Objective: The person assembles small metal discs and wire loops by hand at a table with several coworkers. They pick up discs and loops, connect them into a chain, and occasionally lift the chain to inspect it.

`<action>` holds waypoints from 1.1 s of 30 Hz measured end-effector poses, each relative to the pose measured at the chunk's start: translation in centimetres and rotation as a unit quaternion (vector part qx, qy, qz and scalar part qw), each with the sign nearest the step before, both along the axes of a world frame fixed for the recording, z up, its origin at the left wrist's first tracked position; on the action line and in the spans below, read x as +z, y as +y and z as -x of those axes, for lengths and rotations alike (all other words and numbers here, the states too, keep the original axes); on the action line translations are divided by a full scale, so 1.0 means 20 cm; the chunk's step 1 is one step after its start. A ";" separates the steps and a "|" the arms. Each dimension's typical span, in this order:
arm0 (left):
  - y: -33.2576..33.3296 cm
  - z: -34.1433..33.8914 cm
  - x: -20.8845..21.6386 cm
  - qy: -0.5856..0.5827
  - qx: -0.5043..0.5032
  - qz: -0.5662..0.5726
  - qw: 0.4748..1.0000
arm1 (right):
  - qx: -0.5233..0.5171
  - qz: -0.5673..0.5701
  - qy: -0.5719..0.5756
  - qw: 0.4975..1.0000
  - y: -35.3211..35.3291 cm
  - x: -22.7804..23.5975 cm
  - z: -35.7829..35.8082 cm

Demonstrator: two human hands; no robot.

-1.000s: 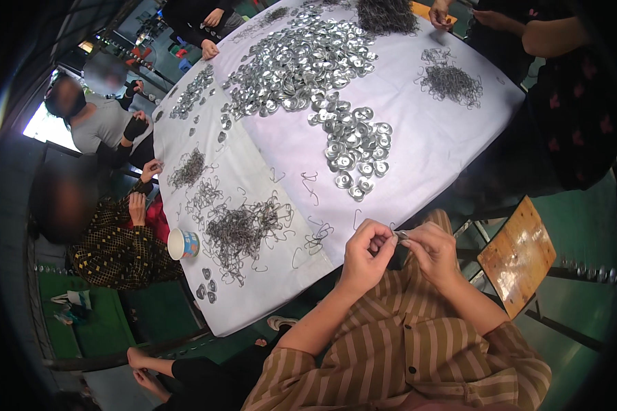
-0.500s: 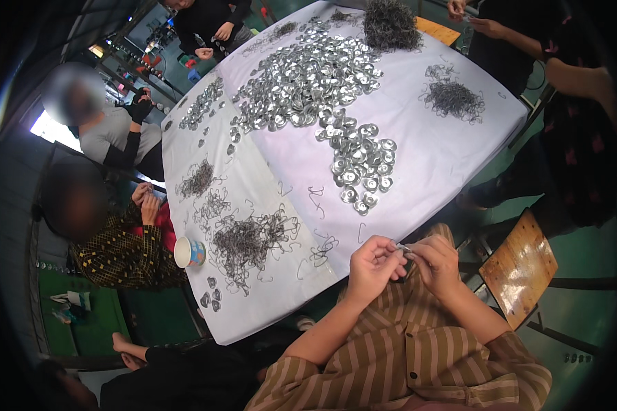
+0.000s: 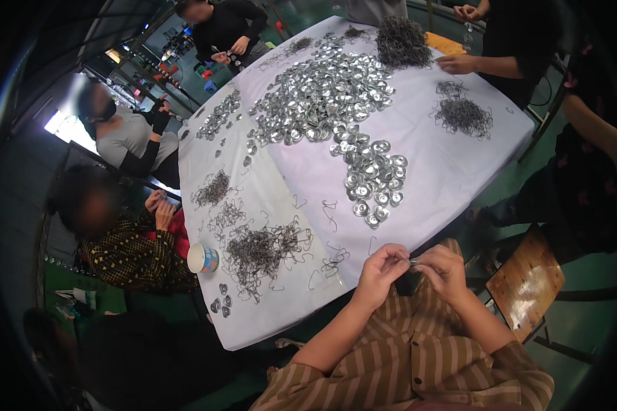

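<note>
Just off the table's near edge, over my lap, my left hand [image 3: 379,276] and my right hand [image 3: 445,272] meet with their fingertips pinched together. Between them is a small shiny metal piece [image 3: 413,263], mostly hidden by the fingers; its exact form is too small to tell. Beyond my hands lies a spread of silver metal discs [image 3: 376,181] with raised centres, running back into a bigger heap [image 3: 322,96]. Left of my hands, a tangle of thin bent wire hooks [image 3: 257,252] lies on the white-covered table [image 3: 295,308], with a few loose hooks [image 3: 335,259] nearer to me.
A paper cup [image 3: 202,258] stands at the table's left edge, near several discs [image 3: 221,301]. More hooks lie in a dense pile [image 3: 402,42] at the back and a smaller one [image 3: 464,116] at right. Several people work around the table. A wooden stool [image 3: 528,284] is at my right.
The view has shifted, so the table sits a little lower and further right. My fingers remain pinched together with a slightly changed grip. At the far right, a co-worker's hand has come to the table.
</note>
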State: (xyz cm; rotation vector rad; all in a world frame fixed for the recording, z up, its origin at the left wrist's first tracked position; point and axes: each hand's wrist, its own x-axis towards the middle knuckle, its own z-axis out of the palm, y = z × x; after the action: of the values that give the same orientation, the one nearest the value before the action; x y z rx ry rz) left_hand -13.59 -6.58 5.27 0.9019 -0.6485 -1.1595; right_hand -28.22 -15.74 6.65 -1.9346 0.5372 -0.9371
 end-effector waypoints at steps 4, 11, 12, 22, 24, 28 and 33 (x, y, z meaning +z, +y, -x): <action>0.00 0.01 0.01 -0.031 0.005 -0.002 1.000 | 0.005 0.041 0.024 0.999 -0.01 -0.01 0.01; 0.05 0.05 0.06 -0.234 -0.014 0.004 0.972 | -0.053 -0.012 0.042 0.998 -0.21 -0.15 -0.11; 0.05 0.06 0.06 -0.244 -0.017 0.000 0.970 | -0.072 0.045 0.060 0.995 -0.24 -0.17 -0.17; 0.06 0.07 0.04 -0.293 0.011 -0.030 0.955 | -0.166 0.226 0.165 0.945 -0.46 -0.36 -0.48; 0.06 0.07 0.05 -0.283 0.028 -0.048 0.958 | -0.061 -0.057 0.114 0.990 -0.43 -0.29 -0.40; 0.05 0.07 0.03 -0.279 0.071 -0.064 0.955 | 0.083 -0.294 0.042 0.951 -0.27 -0.07 -0.20; 0.01 0.08 0.02 -0.323 0.109 -0.057 0.938 | 0.064 -0.270 0.104 0.955 -0.17 0.02 -0.05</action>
State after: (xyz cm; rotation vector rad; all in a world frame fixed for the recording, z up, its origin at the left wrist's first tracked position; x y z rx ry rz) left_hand -15.29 -6.42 5.67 1.4375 -0.9849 -0.6924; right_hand -27.26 -19.20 6.96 -1.5493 0.6983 -0.4403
